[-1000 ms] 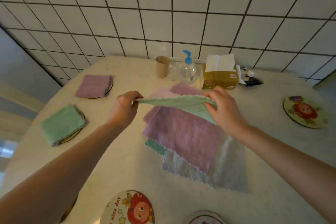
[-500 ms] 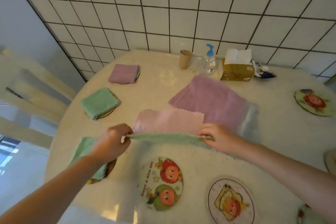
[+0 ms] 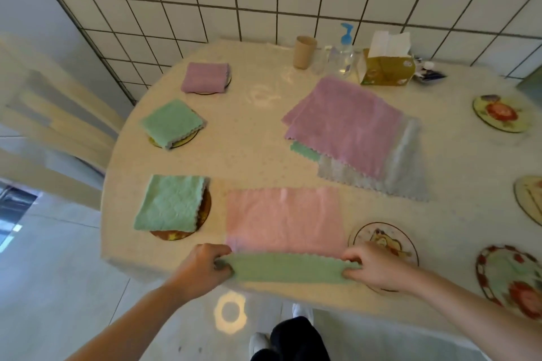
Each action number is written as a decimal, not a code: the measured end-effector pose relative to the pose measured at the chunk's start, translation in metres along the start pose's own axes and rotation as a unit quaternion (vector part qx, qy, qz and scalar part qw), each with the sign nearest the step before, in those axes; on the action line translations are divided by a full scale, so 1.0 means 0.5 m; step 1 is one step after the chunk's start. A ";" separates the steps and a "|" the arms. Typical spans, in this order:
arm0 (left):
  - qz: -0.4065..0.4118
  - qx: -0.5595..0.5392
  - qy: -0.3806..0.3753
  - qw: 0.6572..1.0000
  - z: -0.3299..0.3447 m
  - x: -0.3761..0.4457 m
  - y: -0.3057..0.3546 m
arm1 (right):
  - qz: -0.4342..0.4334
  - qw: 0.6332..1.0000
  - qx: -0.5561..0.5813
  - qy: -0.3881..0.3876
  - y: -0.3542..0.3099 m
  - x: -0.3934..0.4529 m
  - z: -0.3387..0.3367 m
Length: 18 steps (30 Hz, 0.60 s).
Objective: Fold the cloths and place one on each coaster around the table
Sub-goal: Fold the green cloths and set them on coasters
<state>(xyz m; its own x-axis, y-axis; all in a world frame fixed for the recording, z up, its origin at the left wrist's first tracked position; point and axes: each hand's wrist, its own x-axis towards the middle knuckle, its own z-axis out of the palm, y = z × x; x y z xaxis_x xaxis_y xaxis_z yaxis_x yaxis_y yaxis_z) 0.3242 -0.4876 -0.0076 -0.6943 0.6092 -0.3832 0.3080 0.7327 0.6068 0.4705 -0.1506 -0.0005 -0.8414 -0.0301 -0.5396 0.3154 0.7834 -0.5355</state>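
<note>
While three folded cloths already sit on coasters along the left side of the counter (image 3: 252, 161), a fourth is being folded at the near edge. Farthest left, a folded green cloth (image 3: 171, 204) covers most of a dark coaster (image 3: 202, 214); beyond it lie a second folded green cloth (image 3: 171, 123) and a folded purple cloth (image 3: 205, 77), each on its own coaster, so that side looks finished.

The person's left hand (image 3: 202, 268) pinches the left end of a green-and-pink cloth (image 3: 284, 226), fingers curled round the green edge. Most of this cloth lies flat on the counter, pink face up, while the near green strip is lifted and turned over, likely to start the first fold. Both ends are held so the edge stays straight and taut.

The right hand (image 3: 378, 268) grips the right end in the same way, partly over a bare cartoon coaster (image 3: 384, 239), probably the next spot to fill.

Further back on the right, a stack of unfolded cloths (image 3: 352, 123) waits, purple on top. More bare coasters line the right rim, among them a red-flower coaster (image 3: 501, 113).
</note>
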 end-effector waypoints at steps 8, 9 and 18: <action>-0.181 -0.221 0.172 0.943 -0.026 0.138 -0.003 | 0.129 0.930 0.290 0.187 -0.007 0.104 -0.108; -0.201 -0.237 0.188 0.932 -0.024 0.157 -0.002 | 0.149 0.917 0.314 0.197 -0.010 0.124 -0.113; -0.271 -0.192 0.208 0.920 0.009 0.224 -0.019 | 0.266 0.875 0.358 0.187 0.024 0.219 -0.096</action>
<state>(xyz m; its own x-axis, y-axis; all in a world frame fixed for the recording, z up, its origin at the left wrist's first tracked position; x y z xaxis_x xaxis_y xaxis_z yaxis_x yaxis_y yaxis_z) 0.2465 -0.4250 -0.0595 -0.8914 -0.0409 -0.4515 -0.3538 0.6853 0.6365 0.3609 -0.1146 -0.0348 -0.5340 0.5314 -0.6576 0.7879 0.0305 -0.6151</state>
